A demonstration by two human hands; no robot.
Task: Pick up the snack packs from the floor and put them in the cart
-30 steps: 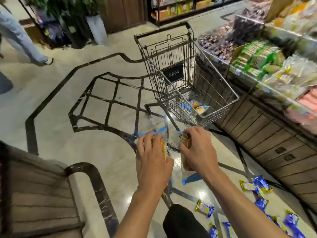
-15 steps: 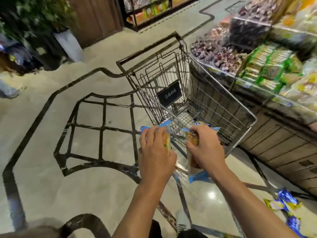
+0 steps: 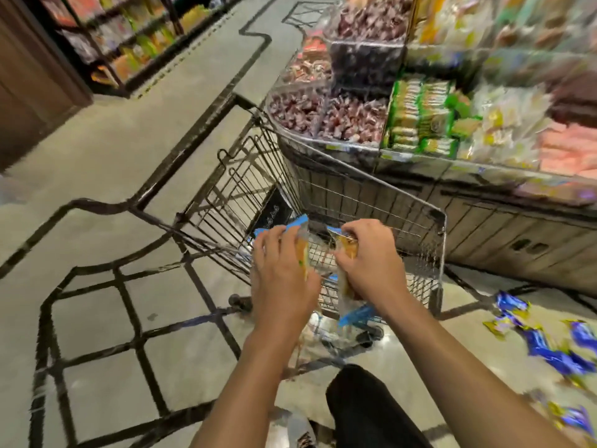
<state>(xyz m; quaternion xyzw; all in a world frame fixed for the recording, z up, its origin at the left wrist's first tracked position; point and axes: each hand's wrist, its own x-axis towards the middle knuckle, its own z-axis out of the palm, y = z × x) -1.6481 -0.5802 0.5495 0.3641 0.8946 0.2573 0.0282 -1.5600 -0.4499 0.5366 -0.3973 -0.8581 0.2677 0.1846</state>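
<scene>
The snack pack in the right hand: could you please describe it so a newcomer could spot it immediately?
Start at the wire shopping cart beside the snack display counter. Above its near rim, the right hand grips a clear snack pack with blue sealed ends, unlike the blue-and-yellow packs on the floor.

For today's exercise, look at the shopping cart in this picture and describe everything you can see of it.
The shopping cart is a dark metal wire basket with a bar handle at its far end and small wheels below. It stands upright on the floor, close beside the wooden display counter. A dark sign hangs inside it. The left hand and right hand hold snack packs over its near rim.
</scene>
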